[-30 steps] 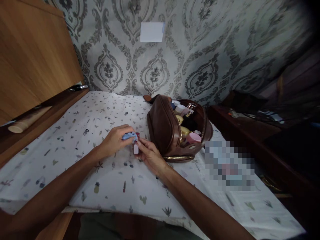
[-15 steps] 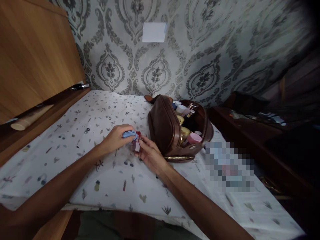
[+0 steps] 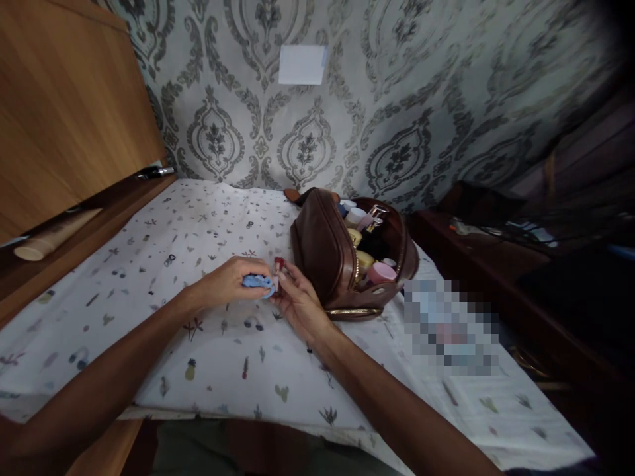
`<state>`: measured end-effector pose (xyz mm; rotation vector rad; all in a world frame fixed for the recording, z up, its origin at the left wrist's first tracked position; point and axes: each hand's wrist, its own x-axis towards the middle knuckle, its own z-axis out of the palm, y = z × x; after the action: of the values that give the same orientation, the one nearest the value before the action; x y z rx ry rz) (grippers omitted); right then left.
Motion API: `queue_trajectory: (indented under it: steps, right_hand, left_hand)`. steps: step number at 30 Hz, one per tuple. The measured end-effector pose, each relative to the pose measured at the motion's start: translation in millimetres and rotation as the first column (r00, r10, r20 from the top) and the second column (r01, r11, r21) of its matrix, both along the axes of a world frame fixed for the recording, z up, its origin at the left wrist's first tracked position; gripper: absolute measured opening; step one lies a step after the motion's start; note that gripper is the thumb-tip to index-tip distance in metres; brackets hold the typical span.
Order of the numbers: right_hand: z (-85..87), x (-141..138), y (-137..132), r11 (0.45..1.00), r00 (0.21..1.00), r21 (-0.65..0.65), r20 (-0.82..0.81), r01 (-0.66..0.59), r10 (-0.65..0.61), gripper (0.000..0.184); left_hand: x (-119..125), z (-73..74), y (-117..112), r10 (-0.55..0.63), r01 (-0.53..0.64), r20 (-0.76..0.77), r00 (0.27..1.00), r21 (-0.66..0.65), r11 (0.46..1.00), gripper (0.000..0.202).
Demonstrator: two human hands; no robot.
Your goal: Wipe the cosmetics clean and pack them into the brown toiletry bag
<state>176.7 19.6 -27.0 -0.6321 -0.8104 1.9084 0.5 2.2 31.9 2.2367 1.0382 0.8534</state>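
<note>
My left hand (image 3: 242, 277) is closed on a bunched blue cloth (image 3: 258, 281), which presses against a small cosmetic bottle. That bottle (image 3: 278, 264) has a red upper part and is pinched upright between the fingers of my right hand (image 3: 297, 301). Its lower part is hidden behind the cloth and fingers, so its exact kind is unclear. Just right of my hands sits a brown toiletry bag (image 3: 322, 248), unzipped. Inside it are a pink-lidded jar (image 3: 381, 272), yellow containers and several white-capped items.
A white patterned cloth (image 3: 208, 370) covers the table. On the wooden shelf (image 3: 119, 215) at left lie a beige tube (image 3: 54, 235) and a dark, shiny object (image 3: 157, 172). A blurred-out item (image 3: 451, 327) lies at right. Behind stands a patterned wall (image 3: 307, 145) with a white card (image 3: 302, 64).
My left hand has moved the blue cloth slightly down, over the bottle's lower part. The pinkish lower portion showing earlier is now covered. My right hand keeps hold of the bottle.
</note>
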Motion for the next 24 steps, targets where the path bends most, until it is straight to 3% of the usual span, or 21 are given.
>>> queue_trajectory:
  steps: [6, 14, 19, 24]
  right_hand:
    - [4.4, 2, -3, 0.996, 0.995, 0.016, 0.033, -0.092, 0.092, 0.047]
    - [6.2, 2, -7, 0.977, 0.977, 0.019, 0.027, -0.213, 0.212, 0.048]
    - [9.2, 4, -8, 0.976, 0.976, 0.018, -0.007, -0.218, 0.218, 0.048]
    - [4.6, 6, -4, 0.991, 0.991, 0.0, -0.005, -0.133, 0.133, 0.051]
  left_hand:
    - [-1, -2.1, 1, 0.165, -0.165, 0.007, 0.986, 0.014, 0.986, 0.014]
    - [-10, -10.6, 9, 0.411, -0.418, 0.111, 0.905, 0.037, 0.908, 0.016]
    - [-8, -11.8, 8, 0.382, -0.387, 0.094, 0.92, 0.044, 0.921, 0.016]
    - [-3, -8.5, 4, 0.26, -0.262, 0.06, 0.964, 0.038, 0.964, 0.015]
